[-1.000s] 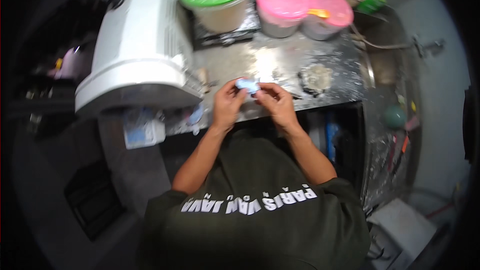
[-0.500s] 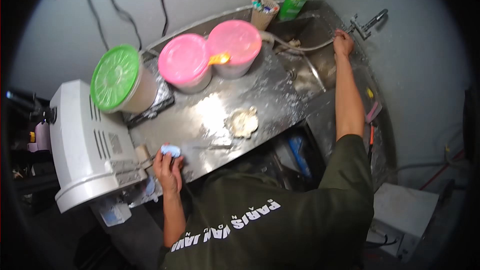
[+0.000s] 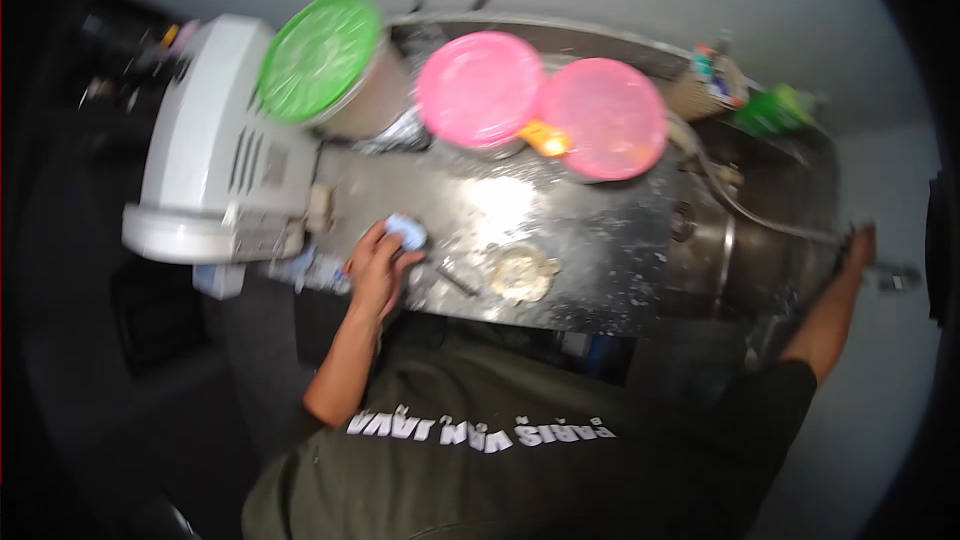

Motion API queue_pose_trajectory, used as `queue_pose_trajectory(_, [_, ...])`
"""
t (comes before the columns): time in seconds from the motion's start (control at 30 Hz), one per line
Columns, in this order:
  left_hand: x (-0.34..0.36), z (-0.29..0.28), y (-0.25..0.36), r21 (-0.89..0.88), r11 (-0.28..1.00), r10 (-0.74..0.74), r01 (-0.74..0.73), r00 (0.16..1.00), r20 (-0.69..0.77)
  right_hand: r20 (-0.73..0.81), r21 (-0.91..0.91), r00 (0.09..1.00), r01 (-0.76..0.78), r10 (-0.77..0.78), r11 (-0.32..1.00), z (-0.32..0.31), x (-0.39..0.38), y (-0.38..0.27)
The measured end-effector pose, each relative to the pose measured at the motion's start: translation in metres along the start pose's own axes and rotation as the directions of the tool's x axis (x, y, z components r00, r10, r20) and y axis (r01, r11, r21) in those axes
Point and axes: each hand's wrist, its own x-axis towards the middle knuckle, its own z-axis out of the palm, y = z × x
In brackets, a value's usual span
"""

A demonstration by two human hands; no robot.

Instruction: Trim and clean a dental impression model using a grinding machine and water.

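Observation:
My left hand point(image 3: 372, 265) is closed on a small light-blue lump point(image 3: 405, 231), held in the fingertips above the metal counter point(image 3: 440, 190). To its right on the counter lie a thin dark tool point(image 3: 458, 281) and a cream-white, irregular lump of material point(image 3: 524, 274). My right arm stretches out to the far right, past the sink point(image 3: 755, 240). There my right hand point(image 3: 858, 248), blurred, is closed around the end of a grey hose point(image 3: 745, 208) beside the wall tap point(image 3: 893, 277). Its fingers are partly hidden.
Two pink-lidded tubs point(image 3: 480, 90) stand at the back, with an orange scoop point(image 3: 546, 138) on them. Left of these is a green-lidded tub point(image 3: 322, 58), then a white machine point(image 3: 205, 145). A woven holder point(image 3: 705, 90) and green bottle point(image 3: 775, 110) stand behind the sink.
The view has swung, so the counter and tubs sit differently in it. My left hand still holds the light-blue lump, and my right hand is still at the hose beside the tap.

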Motion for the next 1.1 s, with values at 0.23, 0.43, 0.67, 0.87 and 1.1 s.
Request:
queue_pose_trajectory(0.23, [-0.023,0.039,0.017,0.045,0.999,0.009,-0.007,0.999,-0.046,-0.066,0.067,0.933,-0.349,0.353,0.935,0.038,-0.126,-0.056])
queue_pose_trajectory(0.43, [-0.042,0.008,0.022,0.038,0.999,0.012,-0.012,1.0,-0.014,-0.108,-0.014,0.964,-0.247,0.244,0.969,0.022,-0.14,-0.1])
queue_pose_trajectory(0.67, [-0.079,-0.055,0.057,0.218,0.974,0.002,-0.06,0.967,0.254,-0.143,0.548,0.987,0.021,0.069,0.836,0.025,-0.317,-0.365])
queue_pose_trajectory(0.87, [-0.119,-0.137,0.142,0.215,0.973,-0.013,-0.087,0.905,0.426,0.118,0.792,0.749,0.325,-0.652,0.517,0.041,-0.643,-0.697])
queue_pose_trajectory(1.1, [-0.12,-0.29,0.234,0.404,0.744,0.452,-0.532,0.846,0.282,-0.049,0.878,0.393,0.454,-0.918,0.148,0.101,-0.87,-0.919])
